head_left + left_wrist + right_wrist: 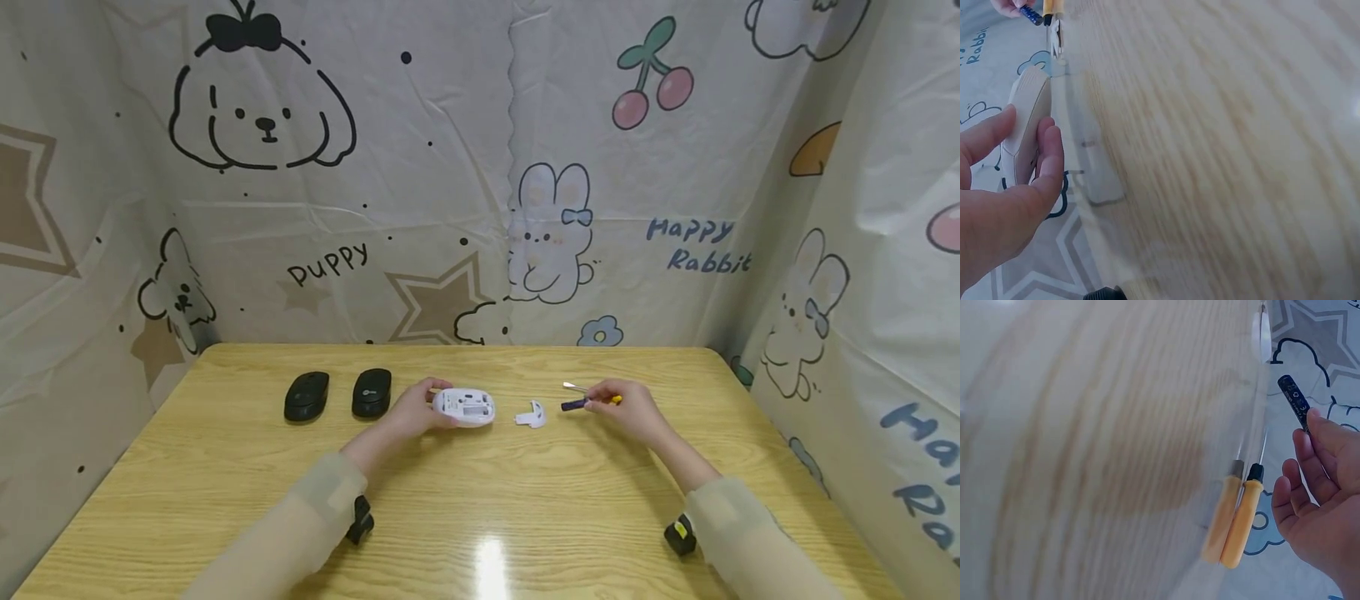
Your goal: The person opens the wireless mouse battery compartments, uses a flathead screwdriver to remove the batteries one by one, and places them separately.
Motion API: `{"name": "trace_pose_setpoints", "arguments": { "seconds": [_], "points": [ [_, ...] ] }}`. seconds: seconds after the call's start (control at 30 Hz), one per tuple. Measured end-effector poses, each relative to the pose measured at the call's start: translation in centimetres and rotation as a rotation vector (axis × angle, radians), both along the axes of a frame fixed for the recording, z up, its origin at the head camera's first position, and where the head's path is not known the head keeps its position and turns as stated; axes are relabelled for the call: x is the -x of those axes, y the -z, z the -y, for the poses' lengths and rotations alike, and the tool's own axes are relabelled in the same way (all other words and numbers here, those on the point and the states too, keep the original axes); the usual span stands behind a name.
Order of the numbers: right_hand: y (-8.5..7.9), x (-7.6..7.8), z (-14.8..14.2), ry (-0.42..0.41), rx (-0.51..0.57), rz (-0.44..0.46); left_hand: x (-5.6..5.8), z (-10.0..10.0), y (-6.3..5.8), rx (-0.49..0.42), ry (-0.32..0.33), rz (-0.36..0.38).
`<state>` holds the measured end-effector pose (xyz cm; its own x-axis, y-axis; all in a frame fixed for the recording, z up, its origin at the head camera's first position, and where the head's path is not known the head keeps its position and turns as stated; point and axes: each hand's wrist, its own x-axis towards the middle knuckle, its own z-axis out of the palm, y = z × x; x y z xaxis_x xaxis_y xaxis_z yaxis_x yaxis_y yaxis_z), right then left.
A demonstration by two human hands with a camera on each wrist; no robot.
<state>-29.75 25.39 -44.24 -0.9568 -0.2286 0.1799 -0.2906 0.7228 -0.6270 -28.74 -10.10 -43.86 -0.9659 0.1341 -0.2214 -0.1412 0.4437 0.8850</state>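
My left hand (415,412) holds a white computer mouse (465,407) by its left end. Its underside is turned up in the head view, with the battery compartment uncovered. Seen from the left wrist, the thumb and fingers grip the mouse (1027,106) from both sides, above the tabletop. A slim dark battery (1294,399) is pinched by one end between the thumb and forefinger of my right hand (1325,481). Between the two hands lies a white battery cover (534,416). Beneath the right hand is a screwdriver (1242,524) with an orange-yellow handle.
Two black mice, one farther left (307,397) and one nearer the left hand (372,393), sit on the wooden table (480,492). A patterned cloth (435,208) hangs behind the table and along its sides.
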Motion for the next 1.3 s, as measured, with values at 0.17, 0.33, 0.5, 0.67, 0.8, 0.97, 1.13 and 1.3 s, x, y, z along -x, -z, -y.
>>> {"name": "trace_pose_setpoints", "arguments": {
  "seconds": [0.17, 0.33, 0.5, 0.67, 0.8, 0.97, 1.13, 1.3],
  "points": [
    [0.5, 0.4, -0.5, -0.004, -0.035, 0.022, 0.3, -0.1, 0.2, -0.005, -0.002, 0.019],
    [1.0, 0.8, -0.9, -0.007, -0.072, 0.047, 0.5, -0.2, 0.7, -0.030, 0.002, 0.049],
    [1.3, 1.3, -1.1, -0.017, -0.110, 0.042, 0.8, -0.2, 1.1, -0.059, 0.007, 0.068],
    [1.5, 1.7, -1.3, -0.039, -0.141, 0.051, 1.0, -0.2, 1.2, -0.038, 0.023, 0.062],
    [1.7, 1.8, -1.4, -0.061, -0.144, 0.065, 1.0, -0.3, 1.0, -0.034, 0.033, 0.066],
    [1.7, 1.9, -1.3, -0.062, -0.147, 0.067, 1.0, -0.5, 0.8, -0.013, 0.018, 0.074],
    [1.7, 2.0, -1.2, -0.065, -0.160, 0.058, 0.9, -0.6, 0.5, 0.031, 0.015, 0.069],
    [1.7, 2.1, -1.2, -0.062, -0.170, 0.070, 0.7, -0.5, 0.6, 0.058, 0.024, 0.048]
  ]
}}
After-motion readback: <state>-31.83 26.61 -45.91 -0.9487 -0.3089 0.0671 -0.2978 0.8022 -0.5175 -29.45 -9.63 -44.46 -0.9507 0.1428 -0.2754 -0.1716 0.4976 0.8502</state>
